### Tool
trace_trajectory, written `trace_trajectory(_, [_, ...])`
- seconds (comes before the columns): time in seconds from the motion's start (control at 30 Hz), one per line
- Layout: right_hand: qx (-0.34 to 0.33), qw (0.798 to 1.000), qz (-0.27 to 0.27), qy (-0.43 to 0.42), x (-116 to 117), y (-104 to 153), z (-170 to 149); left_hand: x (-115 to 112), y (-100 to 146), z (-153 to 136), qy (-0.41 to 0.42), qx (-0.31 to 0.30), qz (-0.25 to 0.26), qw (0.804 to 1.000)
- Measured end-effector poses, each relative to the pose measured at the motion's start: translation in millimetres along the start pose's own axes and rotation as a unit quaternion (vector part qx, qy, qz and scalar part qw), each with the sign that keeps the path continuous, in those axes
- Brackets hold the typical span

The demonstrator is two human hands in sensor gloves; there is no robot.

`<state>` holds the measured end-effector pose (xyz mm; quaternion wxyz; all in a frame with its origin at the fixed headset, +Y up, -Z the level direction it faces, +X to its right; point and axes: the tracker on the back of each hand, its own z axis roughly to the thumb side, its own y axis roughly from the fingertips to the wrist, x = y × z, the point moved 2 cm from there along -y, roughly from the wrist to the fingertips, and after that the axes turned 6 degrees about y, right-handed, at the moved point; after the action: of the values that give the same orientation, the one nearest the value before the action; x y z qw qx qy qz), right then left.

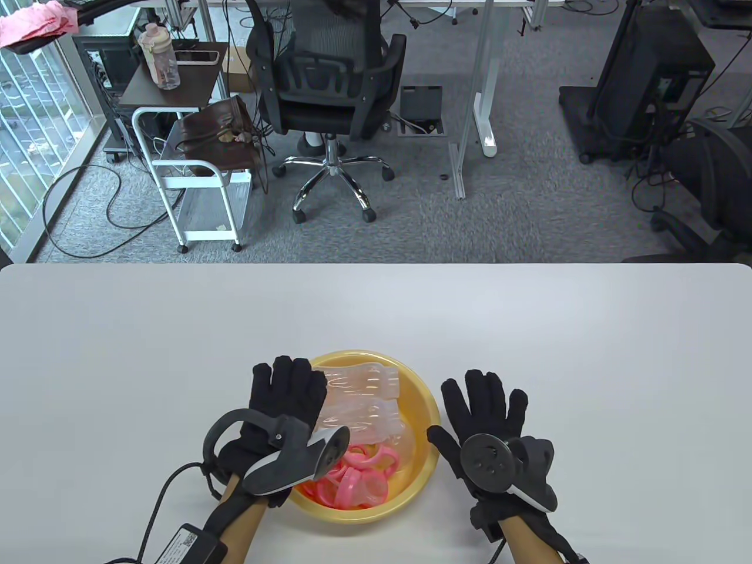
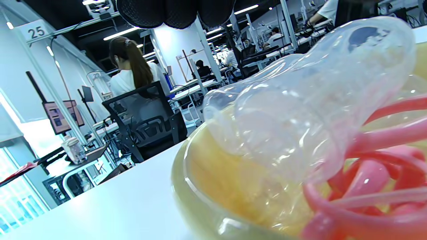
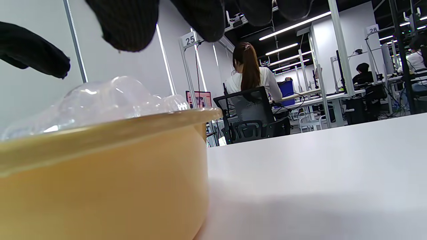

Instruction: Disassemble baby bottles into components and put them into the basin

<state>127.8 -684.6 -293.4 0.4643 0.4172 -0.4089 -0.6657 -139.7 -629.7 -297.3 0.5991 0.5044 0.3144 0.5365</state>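
- Two clear bottles (image 1: 367,405) and pink rings (image 1: 352,479) lay in the yellow basin (image 1: 426,411) near the tabletop's front edge.
- Left hand (image 1: 282,411) hovered flat, fingers straight, over the basin's left rim.
- Right hand (image 1: 490,423) was spread flat just right of the basin.

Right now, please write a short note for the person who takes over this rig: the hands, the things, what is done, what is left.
Left hand: fingers straight, holding nothing, over the left rim of the round yellow plastic basin.
Right hand: fingers straight, holding nothing, over the white table just right of the basin.
In the basin: clear plastic bottle bodies at the far side, pink plastic rings and handles at the near side.
Done: all visible parts are in the basin.
Left: no bottle is visible on the table; nothing more seems needed.
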Motion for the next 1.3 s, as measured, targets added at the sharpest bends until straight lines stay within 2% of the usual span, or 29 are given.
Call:
trace_trajectory(0.2, [-0.019,1.000,-0.009,0.001,-3,0,8,-20,23,-31,0.072,0.036,0.027,0.996])
trace_trajectory(0.3, [-0.026,1.000,-0.006,-0.001,-3,0,11,-39,32,-37,0.111,0.049,0.031,0.992])
trace_trajectory(0.43, [-0.040,0.999,0.006,-0.006,1,1,18,-65,39,-35,0.121,0.046,0.016,0.991])
trace_trajectory(0.5, [-0.049,0.999,0.012,-0.007,2,1,21,-70,41,-35,0.125,0.038,0.014,0.991])
trace_trajectory(0.6, [-0.066,0.998,0.020,-0.004,3,2,26,-69,51,-37,0.121,0.021,0.052,0.991])
trace_trajectory(0.7, [-0.076,0.997,0.019,0.000,2,3,29,-69,54,-39,0.153,0.020,0.063,0.986])
trace_trajectory(0.8, [-0.084,0.996,0.018,0.002,3,4,33,-71,53,-35,0.177,0.017,0.052,0.983])
trace_trajectory(0.9, [-0.088,0.996,0.019,0.006,4,4,34,-72,51,-31,0.167,0.011,0.036,0.985])
trace_trajectory(1.3, [-0.081,0.996,0.030,0.007,4,5,33,-73,50,-26,0.170,0.004,0.030,0.985])
